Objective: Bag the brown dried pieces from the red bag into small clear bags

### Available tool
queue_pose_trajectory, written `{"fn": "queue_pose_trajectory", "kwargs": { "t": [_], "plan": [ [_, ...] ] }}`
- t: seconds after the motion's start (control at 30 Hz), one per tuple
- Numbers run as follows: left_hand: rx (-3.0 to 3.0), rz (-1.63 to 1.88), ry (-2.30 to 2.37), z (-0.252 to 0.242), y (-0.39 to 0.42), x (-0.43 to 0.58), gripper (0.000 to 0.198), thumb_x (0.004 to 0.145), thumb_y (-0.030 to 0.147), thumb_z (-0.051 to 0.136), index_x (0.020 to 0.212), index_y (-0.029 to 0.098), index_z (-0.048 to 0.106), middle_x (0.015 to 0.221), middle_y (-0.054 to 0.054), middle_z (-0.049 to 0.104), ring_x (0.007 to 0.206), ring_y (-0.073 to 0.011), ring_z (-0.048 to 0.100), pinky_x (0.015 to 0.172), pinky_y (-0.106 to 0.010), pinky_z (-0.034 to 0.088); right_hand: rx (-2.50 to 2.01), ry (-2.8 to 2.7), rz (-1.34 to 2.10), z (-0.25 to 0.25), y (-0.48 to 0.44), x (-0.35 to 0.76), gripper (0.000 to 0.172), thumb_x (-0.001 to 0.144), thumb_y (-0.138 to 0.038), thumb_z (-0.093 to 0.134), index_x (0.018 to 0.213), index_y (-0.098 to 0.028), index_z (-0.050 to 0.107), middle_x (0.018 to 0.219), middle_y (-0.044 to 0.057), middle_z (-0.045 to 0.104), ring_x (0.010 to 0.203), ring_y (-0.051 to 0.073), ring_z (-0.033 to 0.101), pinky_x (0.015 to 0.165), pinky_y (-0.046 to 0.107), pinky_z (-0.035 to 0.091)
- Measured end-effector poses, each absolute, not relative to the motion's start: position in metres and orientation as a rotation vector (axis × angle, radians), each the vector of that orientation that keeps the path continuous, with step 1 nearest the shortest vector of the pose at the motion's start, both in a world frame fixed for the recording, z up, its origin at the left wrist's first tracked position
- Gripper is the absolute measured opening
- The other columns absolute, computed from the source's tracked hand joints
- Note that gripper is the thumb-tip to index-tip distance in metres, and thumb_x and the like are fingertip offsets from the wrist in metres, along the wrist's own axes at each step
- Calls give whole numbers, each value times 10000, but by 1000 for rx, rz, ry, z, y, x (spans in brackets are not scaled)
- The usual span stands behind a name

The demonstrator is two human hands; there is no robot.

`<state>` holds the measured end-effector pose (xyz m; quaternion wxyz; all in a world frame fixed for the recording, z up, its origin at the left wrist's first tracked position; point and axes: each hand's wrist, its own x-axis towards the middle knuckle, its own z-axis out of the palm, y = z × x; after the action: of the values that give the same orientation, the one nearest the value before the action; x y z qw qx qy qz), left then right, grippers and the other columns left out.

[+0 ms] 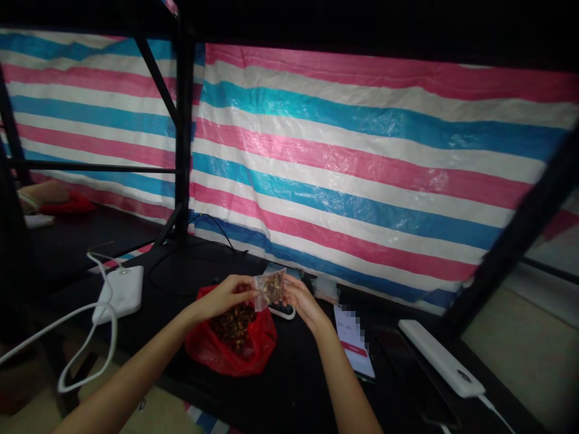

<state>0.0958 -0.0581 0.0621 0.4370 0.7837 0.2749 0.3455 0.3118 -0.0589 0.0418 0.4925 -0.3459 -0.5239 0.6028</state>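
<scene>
Between my two hands is a small clear zip bag (270, 288) with brownish bits inside, raised above the black table. My left hand (228, 296) pinches its left side, and my right hand (301, 298) grips its right side. Below my left hand sits an open red plastic bag (257, 346) holding a heap of small brown pieces (233, 328). I cannot make out exactly what the pieces are. A white-edged object (284, 311) lies behind the small bag, partly hidden by it and my right hand.
A lit phone (355, 346) lies right of my right hand, beside a dark phone (411, 374) and a long white power bank (441, 358). Another white power bank (122, 292) with a cable stands left. Behind hangs a striped plastic sheet (339, 163) beside a black frame post (183, 120).
</scene>
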Motion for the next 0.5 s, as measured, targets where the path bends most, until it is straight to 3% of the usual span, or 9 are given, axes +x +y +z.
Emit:
{"fn": "queue_pose_trajectory", "kwargs": {
  "t": [0.1, 0.2, 0.27, 0.5],
  "plan": [
    [1838, 784, 660, 61, -56, 98, 321, 748, 414, 581, 838, 109, 620, 702, -28, 633, 557, -97, 533, 529, -192, 406, -963, -1323, 1259, 37, -58, 313, 357, 685, -412, 590, 969, -195, 577, 750, 17, 628, 590, 128, 571, 497, 215, 388],
    [1735, 769, 685, 69, -56, 99, 337, 742, 432, 581, 754, 96, 602, 593, -21, 613, 432, -68, 488, 447, -177, 378, -1116, -1411, 876, 33, -54, 314, 230, 717, -354, 543, 883, -198, 568, 613, -18, 580, 588, 135, 556, 571, 245, 416],
    [1693, 854, 740, 75, -58, 100, 344, 736, 436, 585, 699, 94, 587, 576, -29, 612, 433, -73, 503, 438, -175, 381, -1138, -1461, 735, 32, -52, 314, 188, 728, -306, 513, 876, -197, 550, 533, -42, 531, 537, 132, 533, 580, 253, 417],
    [1802, 1022, 825, 75, -58, 109, 327, 755, 430, 563, 690, 111, 573, 603, -28, 625, 499, -92, 546, 482, -179, 402, -948, -1663, 651, 41, -65, 296, 200, 821, -320, 405, 906, -193, 534, 703, 3, 581, 510, 106, 483, 537, 231, 396]
  ]
}}
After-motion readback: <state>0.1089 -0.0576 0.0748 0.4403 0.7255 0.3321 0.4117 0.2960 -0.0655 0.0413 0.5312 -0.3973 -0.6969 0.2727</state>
